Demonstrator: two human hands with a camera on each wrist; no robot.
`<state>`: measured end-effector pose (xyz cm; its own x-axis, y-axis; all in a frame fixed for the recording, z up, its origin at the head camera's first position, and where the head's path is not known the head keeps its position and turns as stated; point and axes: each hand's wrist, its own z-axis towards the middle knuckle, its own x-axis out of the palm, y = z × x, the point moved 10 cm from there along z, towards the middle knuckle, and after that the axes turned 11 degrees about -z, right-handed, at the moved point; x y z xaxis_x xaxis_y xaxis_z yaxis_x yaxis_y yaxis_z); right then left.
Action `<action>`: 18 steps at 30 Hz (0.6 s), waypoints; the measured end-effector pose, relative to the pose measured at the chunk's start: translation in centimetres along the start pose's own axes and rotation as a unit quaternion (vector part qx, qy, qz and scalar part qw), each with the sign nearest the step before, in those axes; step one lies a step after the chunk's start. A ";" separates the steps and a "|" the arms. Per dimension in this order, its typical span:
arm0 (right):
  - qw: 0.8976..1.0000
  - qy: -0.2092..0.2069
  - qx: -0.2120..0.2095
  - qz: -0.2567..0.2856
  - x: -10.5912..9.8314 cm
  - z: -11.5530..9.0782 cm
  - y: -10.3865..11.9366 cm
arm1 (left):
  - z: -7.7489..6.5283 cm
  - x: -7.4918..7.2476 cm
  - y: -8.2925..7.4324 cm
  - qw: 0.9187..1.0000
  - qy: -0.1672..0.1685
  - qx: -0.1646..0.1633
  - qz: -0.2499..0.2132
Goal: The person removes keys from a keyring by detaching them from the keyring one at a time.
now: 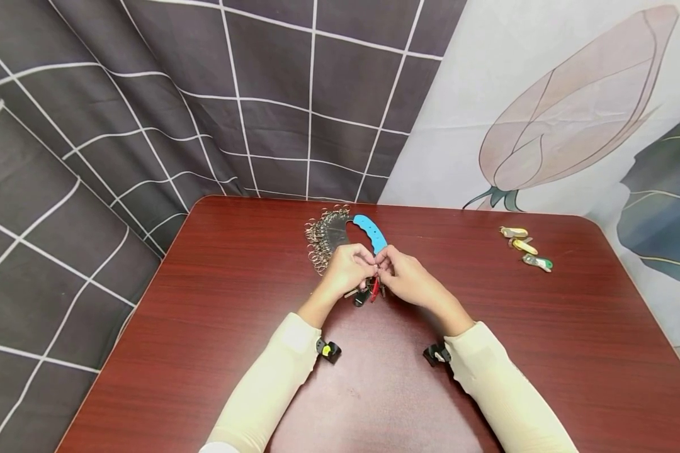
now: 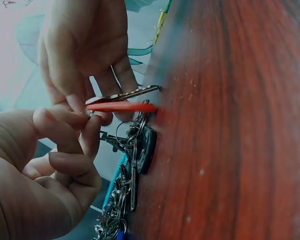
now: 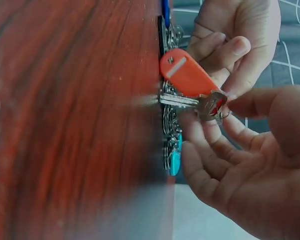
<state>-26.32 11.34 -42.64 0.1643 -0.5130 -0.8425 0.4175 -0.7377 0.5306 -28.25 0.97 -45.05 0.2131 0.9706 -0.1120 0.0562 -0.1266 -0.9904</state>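
Fingertips of my left hand [image 1: 347,269] and right hand [image 1: 410,279] meet over the table, both pinching a small key ring [image 3: 226,114] mostly hidden by the fingers. From that ring hang a red key tag [image 3: 190,76] and a silver key [image 3: 209,106], angled toward the tabletop. Below and behind the hands lies a key holder with a curved, hole-dotted blue handle [image 1: 370,231] and a dark plate [image 1: 335,230] fringed with several metal rings [image 1: 318,246]. More keys and a black tag [image 2: 148,151] lie close under the fingers.
Toward the right end of the reddish-brown wooden table [image 1: 249,302] lie a yellow key tag [image 1: 513,232], another yellow one [image 1: 524,246] and a green one [image 1: 537,262], with keys. Behind the table hang a dark checked cloth [image 1: 272,75] and a flower-printed cloth [image 1: 442,151].
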 end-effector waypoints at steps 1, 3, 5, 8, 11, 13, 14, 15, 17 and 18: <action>1.000 0.004 -0.003 0.003 0.1 0.0 0.1 | 0.0 0.0 0.1 1.000 -0.002 -0.003 -0.004; 1.000 0.009 -0.008 0.004 0.3 -0.1 0.4 | 0.0 0.1 0.2 1.000 -0.002 -0.011 -0.018; 1.000 0.004 -0.012 -0.009 0.3 -0.2 0.5 | 0.0 0.2 0.4 0.999 -0.001 -0.018 -0.031; 0.999 -0.017 -0.008 -0.037 0.0 -0.2 0.6 | 0.0 0.1 0.6 0.998 -0.004 -0.026 -0.054; 0.997 -0.037 -0.004 -0.065 -0.4 -0.2 0.6 | 0.1 -0.1 0.8 0.997 -0.014 -0.026 -0.068; 0.995 -0.051 -0.014 -0.087 -0.7 -0.3 0.9 | 0.2 -0.4 0.9 0.997 -0.020 -0.025 -0.072; 0.993 -0.057 -0.020 -0.097 -0.9 -0.3 1.0 | 0.2 -0.5 0.9 0.997 -0.024 -0.026 -0.071; 0.992 -0.062 -0.027 -0.106 -1.0 -0.3 1.2 | 0.3 -0.6 0.9 0.997 -0.025 -0.026 -0.074; 0.989 -0.072 -0.039 -0.122 -1.2 -0.3 1.5 | 0.3 -0.7 0.9 0.996 -0.027 -0.028 -0.078; 0.988 -0.077 -0.041 -0.130 -1.4 -0.3 1.6 | 0.3 -0.7 0.9 0.996 -0.027 -0.028 -0.082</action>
<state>-25.64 11.01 -40.70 -0.0927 -0.3768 -0.9216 0.5005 -0.8178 0.2840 -28.65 0.23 -45.92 0.1433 0.9886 0.0458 0.1411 0.0254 -0.9897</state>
